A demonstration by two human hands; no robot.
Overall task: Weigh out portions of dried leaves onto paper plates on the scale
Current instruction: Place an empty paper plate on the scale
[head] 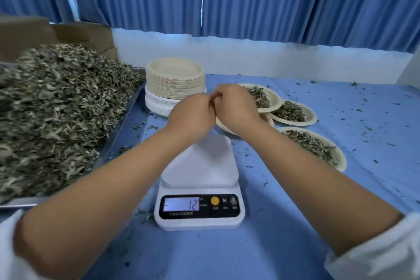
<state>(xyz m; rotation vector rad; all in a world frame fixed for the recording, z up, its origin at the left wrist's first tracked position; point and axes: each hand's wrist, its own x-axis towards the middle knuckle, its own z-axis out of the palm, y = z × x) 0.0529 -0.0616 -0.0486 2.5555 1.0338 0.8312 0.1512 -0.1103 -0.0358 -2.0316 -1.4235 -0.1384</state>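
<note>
Your white sleeves [375, 254] sit in the bottom corners, and both bare forearms reach forward over the scale [200, 166]. Your left hand [193, 113] and right hand [236, 109] are pressed together above the scale's far edge with the fingers curled inward. You cannot tell from this view whether they pinch anything.

Below your wrists the white scale stands on the blue tablecloth [284, 223], its display reading 12. A partly hidden plate [221, 126] shows under your right hand. Beyond it and to the right lie three filled plates [293, 112], each holding dried leaves.

Behind your left hand stands the stack of paper plates [175, 79]. The big heap of dried leaves [56, 109] fills the metal tray [127, 120] on your left, with a cardboard box [79, 34] behind it. Leaf crumbs [363, 129] dot the cloth, and a blue curtain [272, 0] hangs at the back.
</note>
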